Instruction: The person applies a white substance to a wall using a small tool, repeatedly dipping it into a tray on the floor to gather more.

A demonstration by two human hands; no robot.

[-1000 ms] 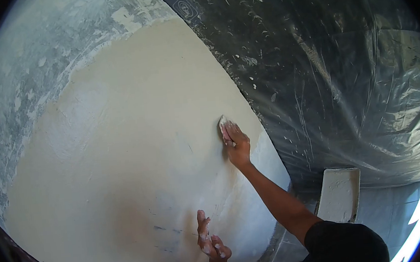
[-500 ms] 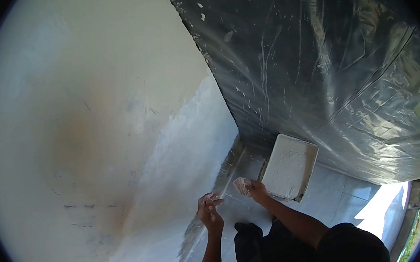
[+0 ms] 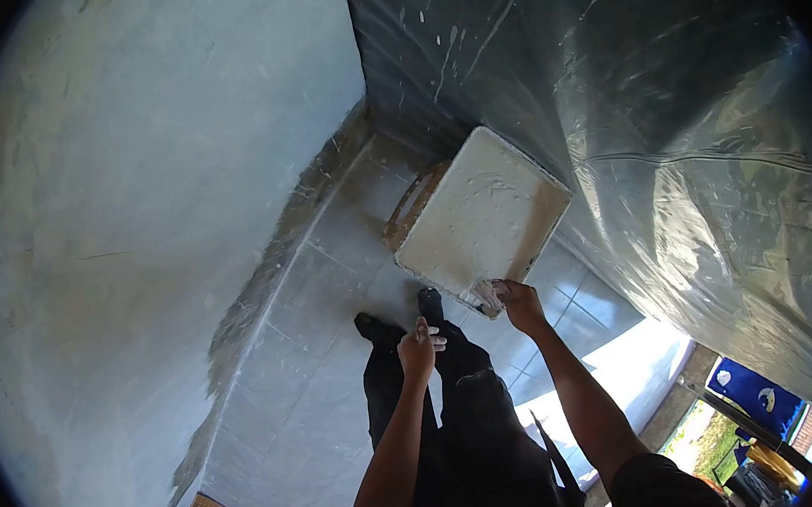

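My right hand [image 3: 523,307] is closed around a small flat piece coated in white paste [image 3: 484,295], whose exact kind I cannot make out. It meets the near corner of a rectangular tray [image 3: 547,243] that holds a thick layer of white paste [image 3: 479,204]. My left hand [image 3: 418,351] is in front of my legs, fingers apart and smeared with white, with nothing visible in it.
Left of me rises a wall [image 3: 161,207] with whitish coating and a rough grey strip along its foot. Dark plastic sheeting [image 3: 703,121] hangs on the right. The tray rests on a brown support [image 3: 413,205] above the tiled floor [image 3: 284,399]. Sunlight falls at lower right.
My view has tilted down from the wall to the floor and tray. My right hand, with the paste-coated piece, has gone from beside the tray to its near corner. The left hand's fingers have shifted.
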